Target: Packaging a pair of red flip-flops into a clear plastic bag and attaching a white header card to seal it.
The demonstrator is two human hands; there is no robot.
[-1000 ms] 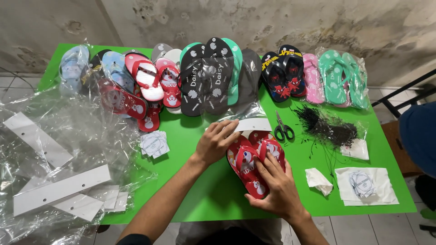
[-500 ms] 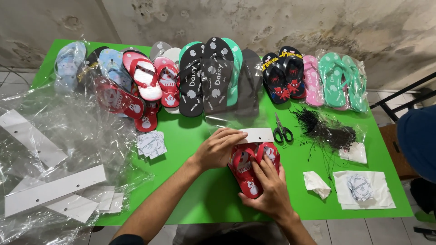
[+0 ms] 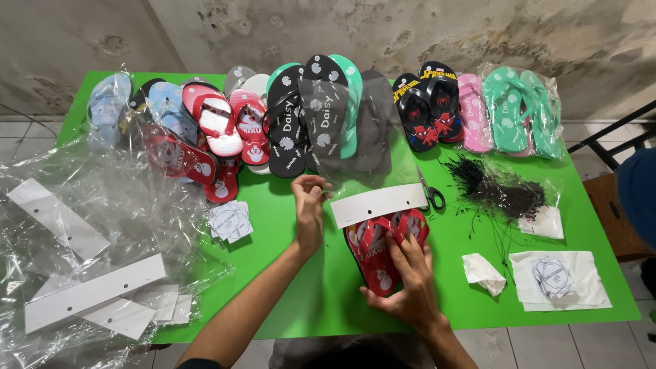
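So the left hand [image 3: 309, 205] has come up off the red flip-flops [image 3: 384, 246] and now pinches the clear bag [image 3: 355, 137] with its white card header [image 3: 379, 203] open. Right hand [image 3: 410, 280] stays clamped on the pair, low on the green table [image 3: 301, 301]. Looks like bagging time.

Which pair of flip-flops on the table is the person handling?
The red pair at the near edge, under the right hand; all other pairs lie untouched along the far side.

The right hand [image 3: 408, 283] covers the red flip-flops' [image 3: 383, 249] heels; a white card [image 3: 379, 203] hides their toes
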